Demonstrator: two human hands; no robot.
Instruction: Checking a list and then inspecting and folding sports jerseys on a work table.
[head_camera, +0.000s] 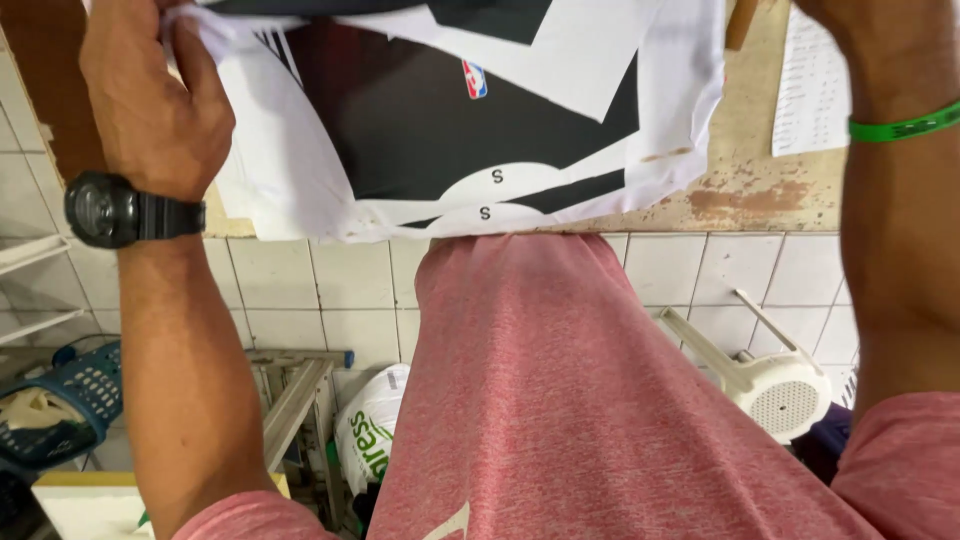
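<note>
paper sheets (450, 120), black and white, lie before us; our left hand (150, 100) pinches their corner, fingers closed. our right hand's (850, 25) grip we cannot tell.

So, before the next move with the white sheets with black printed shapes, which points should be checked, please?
1. Left hand grips the corner of the white paper sheets with black printed shapes: ok.
2. Right hand holds the sheets: cannot tell, it is out of the frame; only the forearm with the green wristband shows.
3. Sheets lie flat on the worn beige table: not ok, the left corner is lifted.
4. Sheets inside the table edge: not ok, they overhang.
</note>
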